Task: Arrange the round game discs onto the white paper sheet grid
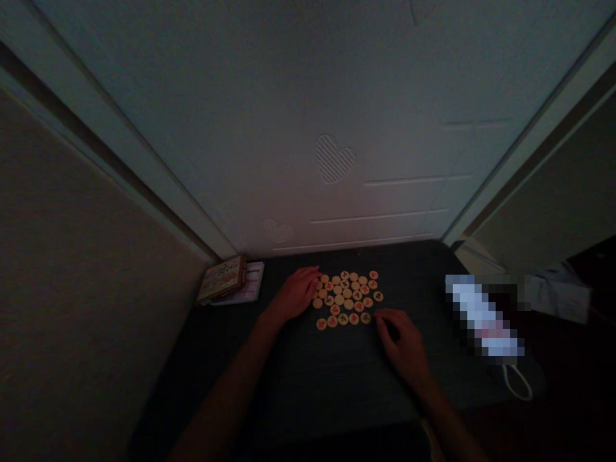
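Several round wooden Chinese chess pieces (347, 294) lie flat in a close cluster on the dark table. Some show red or dark characters, others a plain face. A lower row ends at a dark-marked piece (366, 317). My left hand (297, 294) rests against the cluster's left side, fingers stretched out, their tips by the leftmost pieces. My right hand (400, 339) is on the table at the lower right of the cluster. Its fingers are curled, thumb and forefinger drawn together beside the row's end piece. Whether anything sits between those fingertips is hidden.
On the left, a wooden-looking box (222, 280) lies partly over a white and pink item (255, 282). A blurred-out bright object with a cord loop (518, 384) lies on the right. A pale panel with hearts (385, 96) rises behind the dark table (312, 378).
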Tool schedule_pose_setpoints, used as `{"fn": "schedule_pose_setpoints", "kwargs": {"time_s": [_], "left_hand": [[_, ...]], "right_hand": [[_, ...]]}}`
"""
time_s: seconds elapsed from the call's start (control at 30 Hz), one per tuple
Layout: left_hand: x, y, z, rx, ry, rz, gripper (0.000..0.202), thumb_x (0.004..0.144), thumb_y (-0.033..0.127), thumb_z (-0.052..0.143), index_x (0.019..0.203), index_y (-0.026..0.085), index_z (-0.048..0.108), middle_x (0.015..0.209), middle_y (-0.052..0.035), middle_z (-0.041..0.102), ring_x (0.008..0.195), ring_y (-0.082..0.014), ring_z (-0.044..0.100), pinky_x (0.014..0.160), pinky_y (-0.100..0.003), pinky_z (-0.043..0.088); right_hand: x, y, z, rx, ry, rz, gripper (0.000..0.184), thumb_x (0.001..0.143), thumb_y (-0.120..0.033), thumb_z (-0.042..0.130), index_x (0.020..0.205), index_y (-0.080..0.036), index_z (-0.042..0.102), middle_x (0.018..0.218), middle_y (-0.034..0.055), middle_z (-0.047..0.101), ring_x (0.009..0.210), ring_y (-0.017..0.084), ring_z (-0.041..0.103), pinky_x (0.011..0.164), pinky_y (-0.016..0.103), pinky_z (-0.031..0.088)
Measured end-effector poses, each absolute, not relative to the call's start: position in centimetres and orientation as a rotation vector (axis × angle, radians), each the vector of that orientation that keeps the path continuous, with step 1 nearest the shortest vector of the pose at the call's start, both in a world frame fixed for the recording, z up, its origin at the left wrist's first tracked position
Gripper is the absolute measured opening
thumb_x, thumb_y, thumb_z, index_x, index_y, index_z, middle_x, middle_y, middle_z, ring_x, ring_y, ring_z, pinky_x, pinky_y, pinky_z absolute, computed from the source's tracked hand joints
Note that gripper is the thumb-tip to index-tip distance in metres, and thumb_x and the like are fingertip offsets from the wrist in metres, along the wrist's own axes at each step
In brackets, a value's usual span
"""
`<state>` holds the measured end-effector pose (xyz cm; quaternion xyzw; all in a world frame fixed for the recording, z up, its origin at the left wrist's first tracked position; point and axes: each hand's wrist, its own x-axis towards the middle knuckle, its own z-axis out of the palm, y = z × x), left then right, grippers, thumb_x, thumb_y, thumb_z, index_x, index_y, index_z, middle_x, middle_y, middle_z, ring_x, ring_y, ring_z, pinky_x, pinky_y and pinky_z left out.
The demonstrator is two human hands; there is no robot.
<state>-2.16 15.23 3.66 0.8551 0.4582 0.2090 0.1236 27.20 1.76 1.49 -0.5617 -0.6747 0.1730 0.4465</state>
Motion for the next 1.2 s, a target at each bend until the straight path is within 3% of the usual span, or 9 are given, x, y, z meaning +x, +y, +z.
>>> {"fn": "schedule_pose_setpoints", "kwargs": {"time_s": [0.33,0.57,0.73,1.03,1.2], "left_hand": [[-5.6,12.7,3.1,2.582,1.420,0.566,0.035,0.104,0.025,0.043,0.131,0.021,0.064,0.142,-0.0091,0.063,0.130,-0.0253,0.058,0.112,-0.050,0.045],[-6.5,11.3,4.1,2.561,1.452,0.540,0.032,0.102,0.022,0.045,0.127,0.023,0.065,0.128,-0.0089,0.068,0.117,-0.0254,0.062,0.102,-0.048,0.050],[-6.8,10.5,4.4,2.500,1.414,0.543,0.042,0.091,0.009,0.049,0.127,0.025,0.064,0.130,-0.0086,0.066,0.119,-0.0255,0.061,0.104,-0.049,0.049],[-6.9,10.2,4.6,2.501,1.465,0.504,0.031,0.096,0.021,0.054,0.124,0.022,0.064,0.123,-0.0107,0.067,0.115,-0.0269,0.061,0.102,-0.048,0.050],[-6.9,9.8,4.9,2.511,1.431,0.464,0.040,0.090,0.018,0.059,0.130,0.024,0.061,0.131,-0.0100,0.064,0.119,-0.0273,0.060,0.103,-0.049,0.049]], "right_hand": [[27.2,1.8,1.5,-1.405,-1.636,0.469,0.019,0.098,-0.030,0.057,0.107,-0.025,0.073,0.106,0.0071,0.075,0.100,0.024,0.070,0.091,0.041,0.056],[27.3,1.8,1.6,-1.418,-1.629,0.482,0.020,0.099,-0.033,0.057,0.107,-0.025,0.073,0.105,0.0078,0.075,0.098,0.025,0.071,0.089,0.041,0.057],[27.3,1.8,1.7,-1.403,-1.632,0.470,0.021,0.099,-0.034,0.056,0.107,-0.024,0.073,0.103,0.0083,0.076,0.096,0.025,0.072,0.087,0.041,0.058],[27.3,1.9,1.5,-1.405,-1.625,0.489,0.021,0.099,-0.034,0.055,0.105,-0.023,0.073,0.103,0.0083,0.076,0.094,0.025,0.073,0.085,0.039,0.059],[27.3,1.9,1.6,-1.408,-1.618,0.498,0.022,0.100,-0.035,0.055,0.106,-0.023,0.073,0.103,0.0080,0.076,0.095,0.024,0.072,0.086,0.040,0.058]]}}
